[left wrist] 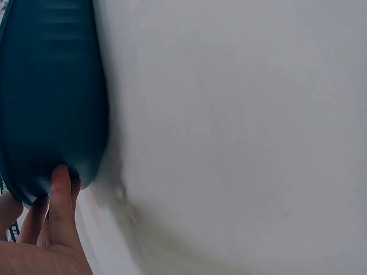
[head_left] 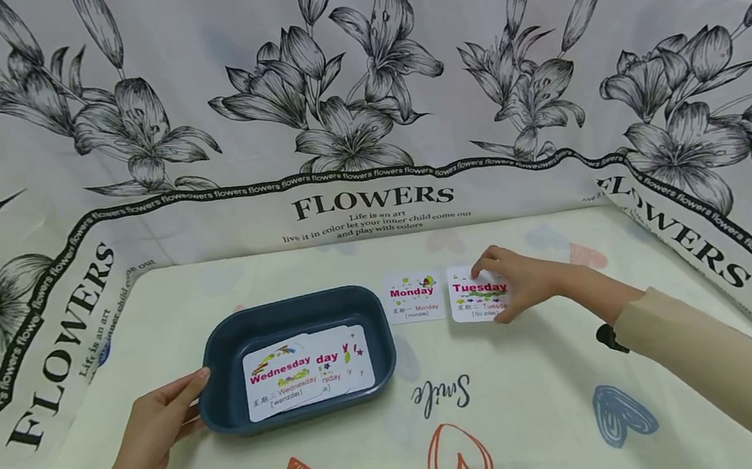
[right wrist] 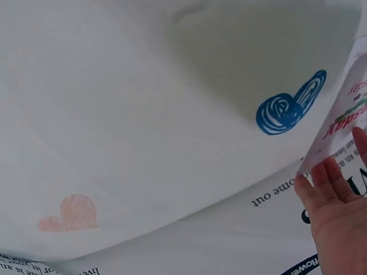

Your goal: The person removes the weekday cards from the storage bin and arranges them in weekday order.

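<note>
My left hand (head_left: 158, 421) grips the left end of a dark blue plastic tray (head_left: 211, 391), thumb over the rim. In the left wrist view its fingers (left wrist: 62, 215) press the tray's outer wall. Inside the tray lies a loose, overlapping stack of word cards, a Wednesday card (head_left: 282, 389) on top; the lower ones are partly covered. To the right, my right hand (head_left: 528, 282) pinches a white Tuesday card (head_left: 465, 306) at its right side, and in the right wrist view this card is tilted. Just left of it, a Monday card (head_left: 417, 308) lies flat on the table.
A pale cloth with printed hearts and the word Smile covers the table (head_left: 543, 418). White fabric printed with black lilies (head_left: 348, 127) hangs behind and along both sides. A dark band (head_left: 607, 339) sits on the right wrist below a beige sleeve (head_left: 722, 371).
</note>
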The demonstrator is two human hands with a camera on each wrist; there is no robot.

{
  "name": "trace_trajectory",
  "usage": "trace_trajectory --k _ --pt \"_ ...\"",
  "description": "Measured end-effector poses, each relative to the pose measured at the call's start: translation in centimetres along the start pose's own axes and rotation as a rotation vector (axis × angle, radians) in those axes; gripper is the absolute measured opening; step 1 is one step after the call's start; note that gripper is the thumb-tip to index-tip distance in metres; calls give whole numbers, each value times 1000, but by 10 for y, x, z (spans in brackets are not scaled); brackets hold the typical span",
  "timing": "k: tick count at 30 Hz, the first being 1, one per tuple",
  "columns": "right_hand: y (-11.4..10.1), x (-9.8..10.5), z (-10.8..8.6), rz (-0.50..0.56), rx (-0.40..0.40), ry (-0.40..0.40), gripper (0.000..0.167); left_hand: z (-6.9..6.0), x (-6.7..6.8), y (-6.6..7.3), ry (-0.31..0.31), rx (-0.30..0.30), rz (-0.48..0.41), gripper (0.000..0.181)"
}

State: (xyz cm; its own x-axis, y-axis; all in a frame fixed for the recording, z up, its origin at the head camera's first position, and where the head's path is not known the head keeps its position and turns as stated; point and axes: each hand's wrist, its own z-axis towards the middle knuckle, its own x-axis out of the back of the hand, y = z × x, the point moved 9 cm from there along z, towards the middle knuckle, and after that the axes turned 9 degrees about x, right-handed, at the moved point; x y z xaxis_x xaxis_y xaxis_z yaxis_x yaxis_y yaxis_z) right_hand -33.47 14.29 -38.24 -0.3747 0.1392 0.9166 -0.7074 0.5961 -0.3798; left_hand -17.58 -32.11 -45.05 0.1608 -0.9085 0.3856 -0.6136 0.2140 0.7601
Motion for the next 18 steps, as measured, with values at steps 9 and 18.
trace_trajectory --k 9,18 --pt "17 -7 14 -58 -43 -59 69 1 0 2 -7 -8 8 77" --pt "29 -12 24 -39 -100 -112 70 0 0 1 -25 10 -23 78"
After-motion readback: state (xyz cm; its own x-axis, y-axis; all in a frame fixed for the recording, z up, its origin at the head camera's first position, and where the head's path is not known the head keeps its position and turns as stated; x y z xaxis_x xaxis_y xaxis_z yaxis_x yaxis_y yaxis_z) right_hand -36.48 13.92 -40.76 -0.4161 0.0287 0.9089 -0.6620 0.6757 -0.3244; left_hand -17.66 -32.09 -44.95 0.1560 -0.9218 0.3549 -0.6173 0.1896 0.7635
